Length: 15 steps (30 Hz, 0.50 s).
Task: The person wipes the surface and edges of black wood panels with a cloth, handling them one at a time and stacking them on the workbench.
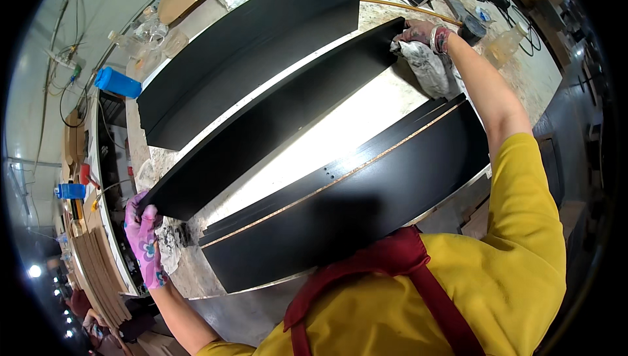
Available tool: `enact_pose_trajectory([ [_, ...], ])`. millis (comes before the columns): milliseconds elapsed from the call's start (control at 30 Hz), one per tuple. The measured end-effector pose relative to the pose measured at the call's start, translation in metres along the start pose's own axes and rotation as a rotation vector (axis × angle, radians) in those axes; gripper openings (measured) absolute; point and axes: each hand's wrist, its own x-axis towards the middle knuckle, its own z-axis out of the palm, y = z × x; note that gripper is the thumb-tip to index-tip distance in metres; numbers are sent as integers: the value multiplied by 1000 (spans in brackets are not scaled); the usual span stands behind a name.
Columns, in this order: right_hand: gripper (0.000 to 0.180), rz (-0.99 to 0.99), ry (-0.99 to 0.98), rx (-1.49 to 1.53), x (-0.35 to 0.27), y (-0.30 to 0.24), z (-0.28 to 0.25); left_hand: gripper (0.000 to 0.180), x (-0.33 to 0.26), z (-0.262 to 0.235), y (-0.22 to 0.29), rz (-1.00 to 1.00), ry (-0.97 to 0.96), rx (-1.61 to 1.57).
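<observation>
A long black board (281,114) is held tilted by its two ends. My left hand (145,245), in a pink-purple flowered glove, is closed on the near left end with the thumb on top. My right hand (422,32), stained dark and with a bangle at the wrist, is closed on the far right end. Beside its fingers hangs a smudged white rag (425,71); whether the fingers grip it too, I cannot tell. Nearer to me lie stacked black boards (366,209) with a raw chipboard edge showing.
Beyond the held board lies a stack of black boards (255,48). A blue bottle (118,83) and several clear plastic bottles (149,32) stand at the left. At the right are a dark round container (471,30) and a bottle of yellowish liquid (505,45). An orange hose (412,8) crosses the back.
</observation>
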Motion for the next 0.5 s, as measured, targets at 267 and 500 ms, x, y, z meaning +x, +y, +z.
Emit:
enact_pose_trajectory([
  [267, 43, -342, 302, 459, -170, -42, -85, 38, -89, 0, 16, 322, 151, 294],
  [500, 64, -406, 613, 476, -330, 18, 17, 34, -178, 15, -48, 605, 98, 530],
])
